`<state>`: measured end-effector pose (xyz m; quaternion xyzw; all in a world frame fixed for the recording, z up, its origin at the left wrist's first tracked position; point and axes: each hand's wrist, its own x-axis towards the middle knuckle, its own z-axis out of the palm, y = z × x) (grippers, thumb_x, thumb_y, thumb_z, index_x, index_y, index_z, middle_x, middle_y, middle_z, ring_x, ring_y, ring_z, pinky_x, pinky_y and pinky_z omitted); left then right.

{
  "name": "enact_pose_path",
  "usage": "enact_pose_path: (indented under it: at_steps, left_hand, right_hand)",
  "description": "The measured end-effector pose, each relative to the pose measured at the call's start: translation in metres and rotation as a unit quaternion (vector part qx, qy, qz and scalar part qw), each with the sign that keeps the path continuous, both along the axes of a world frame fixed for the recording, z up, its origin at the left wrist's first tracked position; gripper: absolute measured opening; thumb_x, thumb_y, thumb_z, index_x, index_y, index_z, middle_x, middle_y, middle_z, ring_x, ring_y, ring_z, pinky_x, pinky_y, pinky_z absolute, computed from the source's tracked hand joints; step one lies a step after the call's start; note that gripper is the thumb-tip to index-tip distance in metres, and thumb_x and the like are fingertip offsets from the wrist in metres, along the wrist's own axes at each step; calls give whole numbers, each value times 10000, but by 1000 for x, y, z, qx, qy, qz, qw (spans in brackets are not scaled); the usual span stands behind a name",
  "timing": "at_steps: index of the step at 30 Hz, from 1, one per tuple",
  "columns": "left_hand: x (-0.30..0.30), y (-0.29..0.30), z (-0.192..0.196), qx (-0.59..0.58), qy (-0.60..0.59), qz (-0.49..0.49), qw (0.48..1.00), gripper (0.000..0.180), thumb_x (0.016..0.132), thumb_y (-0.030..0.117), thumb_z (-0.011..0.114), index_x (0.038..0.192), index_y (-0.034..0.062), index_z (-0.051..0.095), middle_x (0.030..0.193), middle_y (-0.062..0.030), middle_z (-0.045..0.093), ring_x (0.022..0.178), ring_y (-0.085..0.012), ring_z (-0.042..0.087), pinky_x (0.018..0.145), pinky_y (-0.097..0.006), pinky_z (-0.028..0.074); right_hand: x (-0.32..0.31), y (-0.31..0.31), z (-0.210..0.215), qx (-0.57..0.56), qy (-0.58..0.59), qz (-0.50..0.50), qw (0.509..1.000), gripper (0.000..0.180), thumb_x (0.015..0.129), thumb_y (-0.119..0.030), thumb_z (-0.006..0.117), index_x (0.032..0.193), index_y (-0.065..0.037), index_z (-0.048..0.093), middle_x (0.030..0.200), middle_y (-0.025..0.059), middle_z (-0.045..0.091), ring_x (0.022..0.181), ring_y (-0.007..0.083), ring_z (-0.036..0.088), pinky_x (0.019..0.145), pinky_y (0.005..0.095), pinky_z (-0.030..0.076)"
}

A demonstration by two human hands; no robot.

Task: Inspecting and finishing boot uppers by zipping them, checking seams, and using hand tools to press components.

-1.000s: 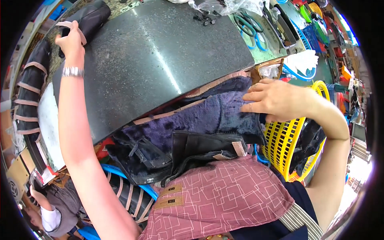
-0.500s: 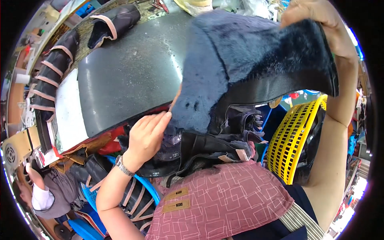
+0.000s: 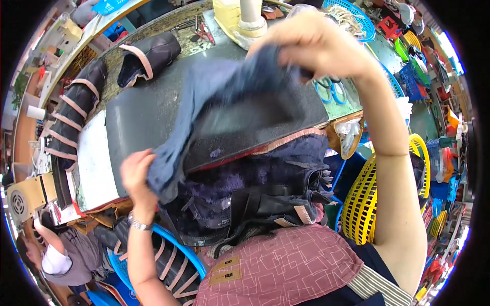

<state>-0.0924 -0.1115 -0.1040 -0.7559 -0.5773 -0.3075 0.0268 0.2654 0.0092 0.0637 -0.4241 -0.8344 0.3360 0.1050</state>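
A fleece-lined boot upper [image 3: 179, 115], dark blue and plush with some black on it, is stretched between my hands and smeared by motion. My left hand [image 3: 138, 176] grips its lower left end near the table's front edge. Higher up, over the far right part of the table, my right hand [image 3: 324, 48] is closed on the other end. Beneath the piece lies a dark work mat [image 3: 138, 120]. A pile of similar boot uppers [image 3: 229, 186], black leather with bluish fleece, rests at my lap below the table edge.
Black boot uppers with pink strips [image 3: 69, 115] line the table's left side; another upper [image 3: 153, 56] sits behind the mat. A cream machine base [image 3: 227, 18] stands beyond. Scissors [image 3: 334, 92] lie at right. A yellow basket [image 3: 357, 211] and a filled blue basket [image 3: 186, 239] flank me.
The boot upper has swung left and down, from spread with its fleece showing to folded and stretched. Both hands moved left with it, the left one slightly lower.
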Motion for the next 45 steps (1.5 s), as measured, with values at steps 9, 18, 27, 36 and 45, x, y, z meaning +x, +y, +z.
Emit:
enact_pose_path:
  at_steps: [9, 18, 27, 36, 45]
  left_hand:
    - [87, 65, 92, 115, 193, -294, 929, 76, 666, 100, 582, 671, 42, 532, 1208, -132, 536, 1212, -325, 434, 1031, -494, 316]
    - [158, 78, -5, -92, 74, -171, 978, 729, 687, 181, 747, 1301, 25, 386, 1232, -202, 449, 1021, -328, 485, 859, -405, 410]
    - [149, 74, -1, -11, 3, -220, 975, 458, 626, 164, 774, 1002, 7, 565, 1027, -129, 513, 931, -301, 506, 765, -375, 418]
    - [150, 83, -8, -89, -60, -161, 981, 443, 647, 196, 759, 1003, 43, 543, 927, -95, 535, 852, -282, 530, 726, -398, 425]
    - [145, 86, -8, -153, -215, -184, 947, 296, 741, 198, 697, 583, 43, 500, 588, -70, 504, 572, -240, 490, 563, -364, 378]
  right_hand:
    - [-32, -51, -158, 28, 121, 392, 912, 381, 799, -229, 661, 1142, -76, 595, 1189, 128, 555, 1159, 294, 470, 1016, 439, 319]
    - [68, 44, -192, 236, 2, -252, 939, 306, 744, -269, 706, 890, -40, 563, 623, 91, 526, 602, 249, 544, 589, 357, 433]
    - [55, 35, -169, 266, 76, -112, 955, 114, 841, -138, 580, 891, -40, 605, 826, 132, 607, 769, 308, 604, 675, 368, 476]
    - [-17, -18, -162, -232, 353, -106, 900, 149, 878, -65, 562, 1012, 0, 553, 827, 38, 609, 746, 81, 567, 663, 240, 486]
    - [-16, -20, -186, -249, 479, -207, 816, 132, 871, -59, 590, 981, 12, 573, 847, 63, 634, 736, 115, 612, 660, 228, 496]
